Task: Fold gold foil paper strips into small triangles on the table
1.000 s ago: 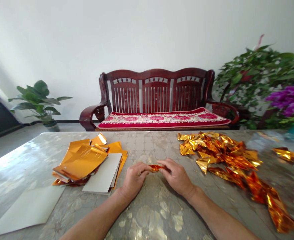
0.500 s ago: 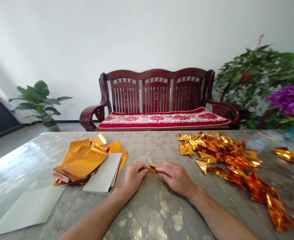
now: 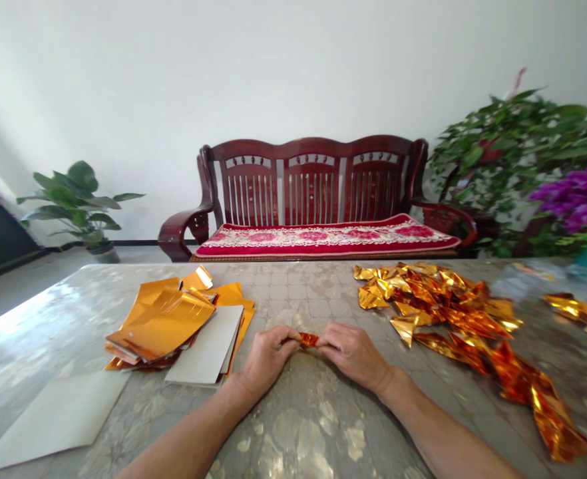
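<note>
Where our two hands meet at the lower middle of the frame, they pinch a small crumpled piece of orange-gold foil (image 3: 308, 339) between them. Our left hand (image 3: 268, 356) is closed on the foil's left end with thumb and fingertips, and our right hand (image 3: 351, 352) grips its right end the same way. Both rest low on the glossy marble-patterned surface (image 3: 303, 426). The foil shows only as a short strip in the gap between the fingertips; whether it touches the surface we cannot tell.

Near our left hand, to its left, lies a loose stack of flat gold foil sheets (image 3: 168, 322), some turned white side up. Toward the lower left corner a large white sheet of paper (image 3: 54, 419) lies flat by itself. Right of our right hand and apart from it, a heap of folded gold foil pieces (image 3: 448, 306) stretches from the middle right down toward the lower right corner.

Beyond the surface, at the centre of the frame, stands a dark red wooden bench (image 3: 313, 193) with a red patterned cushion (image 3: 323, 238) on its seat. A green potted plant (image 3: 76, 199) stands on the floor at the left, and a leafy bush (image 3: 513, 153) with purple flowers (image 3: 578, 196) fills the right edge.
</note>
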Motion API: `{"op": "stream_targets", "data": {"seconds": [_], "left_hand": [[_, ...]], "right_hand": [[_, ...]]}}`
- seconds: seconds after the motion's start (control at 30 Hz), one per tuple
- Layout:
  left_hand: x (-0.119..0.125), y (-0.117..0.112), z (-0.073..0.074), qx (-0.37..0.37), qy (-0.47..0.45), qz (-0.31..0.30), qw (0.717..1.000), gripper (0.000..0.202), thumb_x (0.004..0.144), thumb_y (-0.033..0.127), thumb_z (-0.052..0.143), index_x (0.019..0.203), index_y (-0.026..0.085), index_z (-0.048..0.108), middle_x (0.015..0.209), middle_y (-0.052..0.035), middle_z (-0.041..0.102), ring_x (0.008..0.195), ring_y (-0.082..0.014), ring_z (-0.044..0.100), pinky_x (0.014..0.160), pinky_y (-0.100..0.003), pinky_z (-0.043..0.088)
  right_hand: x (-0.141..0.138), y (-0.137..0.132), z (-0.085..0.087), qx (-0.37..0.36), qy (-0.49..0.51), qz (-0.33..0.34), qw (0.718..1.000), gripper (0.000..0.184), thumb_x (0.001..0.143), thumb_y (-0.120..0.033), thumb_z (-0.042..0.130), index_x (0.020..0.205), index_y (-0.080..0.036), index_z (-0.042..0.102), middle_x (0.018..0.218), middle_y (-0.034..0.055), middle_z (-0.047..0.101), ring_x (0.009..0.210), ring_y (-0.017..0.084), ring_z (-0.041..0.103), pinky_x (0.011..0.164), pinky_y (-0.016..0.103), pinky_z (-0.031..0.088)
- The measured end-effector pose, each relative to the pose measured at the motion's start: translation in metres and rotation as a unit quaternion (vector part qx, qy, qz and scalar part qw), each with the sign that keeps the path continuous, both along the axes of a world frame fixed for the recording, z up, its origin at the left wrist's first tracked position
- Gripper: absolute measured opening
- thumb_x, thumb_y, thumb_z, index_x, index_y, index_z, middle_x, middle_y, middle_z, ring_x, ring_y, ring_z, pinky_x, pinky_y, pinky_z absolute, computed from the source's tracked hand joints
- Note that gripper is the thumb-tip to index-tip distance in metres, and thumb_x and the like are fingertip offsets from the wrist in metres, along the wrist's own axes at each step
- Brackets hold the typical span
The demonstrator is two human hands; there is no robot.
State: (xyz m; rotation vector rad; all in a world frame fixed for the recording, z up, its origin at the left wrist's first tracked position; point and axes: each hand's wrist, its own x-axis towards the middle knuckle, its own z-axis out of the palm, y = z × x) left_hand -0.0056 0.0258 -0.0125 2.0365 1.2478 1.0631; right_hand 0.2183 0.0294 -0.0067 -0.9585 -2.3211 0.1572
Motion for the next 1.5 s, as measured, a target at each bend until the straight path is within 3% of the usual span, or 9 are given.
{"op": "stream_targets", "data": {"seconds": [0.53,1.07,1.5], "left_hand": [[-0.001,-0.002,0.002,-0.006,0.018,-0.021,1.0,0.011,0.085,0.024,0.064,0.076,0.021,0.069,0.073,0.003,0.07,0.069,-0.0115,0.062,0.066,-0.019,0.045],[-0.003,-0.005,0.003,0.011,0.06,-0.034,0.998,0.023,0.092,0.028,0.054,0.072,0.019,0.061,0.067,0.0016,0.062,0.063,-0.0115,0.056,0.061,-0.021,0.04],[-0.001,-0.001,0.001,0.011,0.019,-0.003,1.0,0.017,0.088,0.022,0.056,0.072,0.018,0.062,0.069,0.0025,0.065,0.066,-0.011,0.058,0.065,-0.02,0.042]], "right_hand": [[-0.004,-0.004,0.004,-0.026,0.014,-0.017,0.999,0.017,0.087,-0.021,0.067,0.072,-0.019,0.059,0.073,-0.0004,0.059,0.069,0.013,0.056,0.064,0.023,0.04],[-0.01,-0.007,0.006,0.012,-0.005,-0.019,1.0,0.027,0.092,-0.022,0.056,0.066,-0.02,0.051,0.066,-0.0013,0.052,0.06,0.012,0.048,0.057,0.025,0.032],[-0.007,-0.006,0.005,-0.025,0.018,-0.009,0.999,0.008,0.091,-0.021,0.06,0.083,-0.02,0.063,0.08,0.0025,0.062,0.075,0.014,0.059,0.068,0.024,0.044]]}}
